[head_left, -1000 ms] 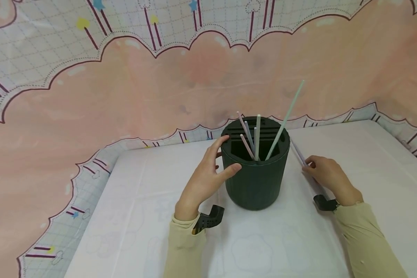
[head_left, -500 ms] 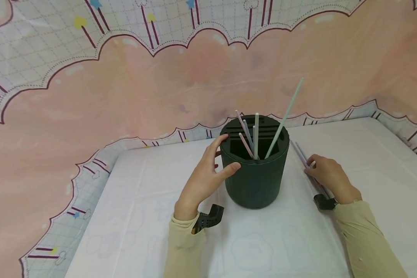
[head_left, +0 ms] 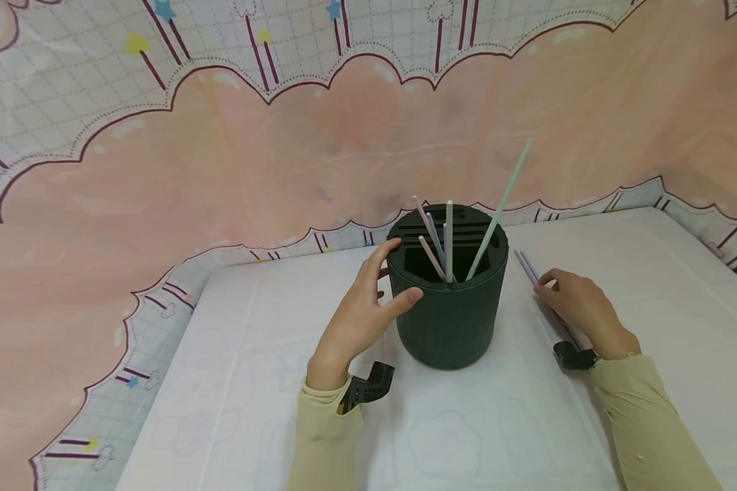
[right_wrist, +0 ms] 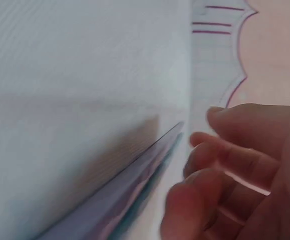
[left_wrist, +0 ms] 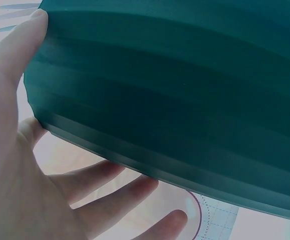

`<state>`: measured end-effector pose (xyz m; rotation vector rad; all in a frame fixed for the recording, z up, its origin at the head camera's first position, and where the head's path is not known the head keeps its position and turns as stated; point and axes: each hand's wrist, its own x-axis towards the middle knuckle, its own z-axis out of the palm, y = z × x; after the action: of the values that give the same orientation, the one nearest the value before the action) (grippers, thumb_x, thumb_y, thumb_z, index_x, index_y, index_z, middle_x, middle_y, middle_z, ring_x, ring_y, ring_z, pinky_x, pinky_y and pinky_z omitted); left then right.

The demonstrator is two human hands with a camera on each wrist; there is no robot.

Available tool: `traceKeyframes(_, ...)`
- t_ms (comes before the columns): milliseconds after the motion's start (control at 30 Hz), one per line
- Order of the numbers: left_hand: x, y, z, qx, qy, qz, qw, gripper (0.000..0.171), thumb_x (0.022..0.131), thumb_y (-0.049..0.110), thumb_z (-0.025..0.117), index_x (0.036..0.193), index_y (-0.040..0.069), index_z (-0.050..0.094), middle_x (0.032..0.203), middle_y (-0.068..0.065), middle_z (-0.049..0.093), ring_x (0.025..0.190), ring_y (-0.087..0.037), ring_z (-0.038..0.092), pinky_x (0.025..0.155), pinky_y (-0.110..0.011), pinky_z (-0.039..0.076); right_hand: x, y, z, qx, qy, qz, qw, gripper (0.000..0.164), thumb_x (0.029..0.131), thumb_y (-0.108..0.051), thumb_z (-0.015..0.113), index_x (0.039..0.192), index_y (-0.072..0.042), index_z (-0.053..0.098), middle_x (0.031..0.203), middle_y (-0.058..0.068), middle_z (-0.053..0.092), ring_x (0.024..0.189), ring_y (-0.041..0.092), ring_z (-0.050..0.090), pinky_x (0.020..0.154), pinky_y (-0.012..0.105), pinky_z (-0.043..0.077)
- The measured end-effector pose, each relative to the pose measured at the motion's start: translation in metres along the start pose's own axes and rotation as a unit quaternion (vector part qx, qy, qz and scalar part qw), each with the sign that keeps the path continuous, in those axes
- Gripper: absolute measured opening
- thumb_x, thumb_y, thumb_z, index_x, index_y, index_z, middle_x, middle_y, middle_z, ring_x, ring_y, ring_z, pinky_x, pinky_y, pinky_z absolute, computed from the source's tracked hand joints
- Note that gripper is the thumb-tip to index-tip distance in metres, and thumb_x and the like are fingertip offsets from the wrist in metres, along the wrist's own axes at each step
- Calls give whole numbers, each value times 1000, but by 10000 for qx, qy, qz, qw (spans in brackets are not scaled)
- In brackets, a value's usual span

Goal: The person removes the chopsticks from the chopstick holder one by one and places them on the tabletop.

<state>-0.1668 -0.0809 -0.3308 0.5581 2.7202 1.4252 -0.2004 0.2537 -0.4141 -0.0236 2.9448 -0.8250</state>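
A dark green cylindrical holder (head_left: pixel 451 327) stands upright, with slots across the back of its top and a larger opening in front. Several pastel straws (head_left: pixel 449 235) lean in that opening, a mint one tallest. My left hand (head_left: pixel 356 310) holds the holder's left side, thumb on the front and forefinger at the rim; the left wrist view shows the other fingertips along its far side (left_wrist: pixel 160 100). A few more straws (right_wrist: pixel 129 192), purple, pink and teal, run beside my right hand (head_left: pixel 580 307). In the right wrist view its loosely curled fingers lie just right of them.
White cloth with faint printed outlines covers the tabletop (head_left: pixel 270 382). A peach backdrop (head_left: pixel 252 177) with a scalloped grid border rises behind and along the left. Black camera mounts (head_left: pixel 371 383) sit at both wrists.
My right fingertips have shifted slightly along the straws beside them, and two straw ends show apart where one line showed earlier. My left hand and the holder keep their places.
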Motion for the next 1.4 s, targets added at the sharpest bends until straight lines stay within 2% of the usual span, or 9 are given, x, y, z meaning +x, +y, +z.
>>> traceKeyframes(167, 0, 0, 0, 24, 12, 29, 10000, 71, 76, 62, 55, 133, 52, 15, 142, 18, 15, 124, -13, 33, 97, -40, 35, -1, -13, -5, 416, 657, -490, 9958, 34, 93, -32, 45, 109, -4, 56, 80, 12, 58, 65, 21, 51, 55, 30, 38)
traceKeyframes(300, 0, -1, 0, 29, 19, 43, 10000, 70, 76, 62, 54, 133, 51, 15, 141, 19, 16, 124, -13, 33, 96, -40, 35, -3, -29, -9, 926, 1284, -630, 9854, 36, 93, -37, 43, 112, -8, 55, 74, 7, 59, 61, 19, 54, 54, 35, 40)
traceKeyframes(467, -1, -1, -1, -2, 45, 37, 10000, 70, 76, 62, 55, 133, 51, 15, 141, 19, 16, 124, -13, 33, 96, -41, 36, -8, -47, -11, 1341, 2014, -852, 9665, 38, 92, -41, 44, 114, -13, 56, 85, 4, 62, 76, 17, 57, 67, 39, 44)
traceKeyframes(600, -1, -2, -1, -37, 38, 41, 10000, 71, 76, 60, 55, 134, 51, 14, 141, 18, 16, 124, -14, 33, 96, -43, 36, -13, -60, -13, 1654, 2353, -1075, 9517, 36, 92, -40, 43, 119, -18, 55, 95, 2, 63, 88, 10, 56, 78, 30, 44)
traceKeyframes(833, 0, -2, 1, -11, -17, 69, 10000, 72, 76, 61, 55, 134, 51, 14, 142, 19, 15, 125, -14, 33, 96, -42, 36, -29, -87, -19, 2473, 2419, -1579, 9249, 38, 95, -30, 42, 132, -32, 42, 119, -3, 56, 111, 8, 47, 88, 20, 39)
traceKeyframes(933, 0, -2, 1, -2, -18, 71, 10000, 71, 76, 61, 55, 134, 51, 14, 142, 19, 14, 125, -14, 32, 96, -41, 36, -37, -100, -21, 2903, 2365, -1879, 9080, 41, 95, -22, 44, 135, -31, 38, 126, -2, 51, 116, 11, 44, 92, 19, 37)
traceKeyframes(1033, 0, -1, 1, 8, -28, 64, 10000, 71, 76, 61, 55, 134, 52, 13, 142, 20, 14, 125, -13, 32, 96, -40, 35, -47, -115, -24, 3153, 2304, -2133, 8955, 45, 94, -15, 45, 137, -26, 35, 130, 1, 47, 121, 13, 40, 96, 24, 35)
traceKeyframes(1267, -1, -1, 1, 51, -43, 23, 10000, 71, 76, 62, 54, 134, 52, 12, 143, 19, 13, 125, -14, 32, 96, -39, 36, -64, -140, -26, 3282, 2000, -2810, 8794, 53, 92, -4, 45, 141, -14, 27, 128, 17, 46, 125, 17, 33, 107, 41, 15)
traceKeyframes(1400, -1, 0, 0, 74, -57, 18, 10000, 71, 76, 62, 53, 133, 53, 12, 142, 20, 13, 125, -12, 32, 96, -37, 35, -66, -145, -24, 3169, 1959, -3012, 8778, 58, 90, 0, 47, 141, -13, 24, 122, 20, 49, 125, 16, 32, 106, 42, 15)
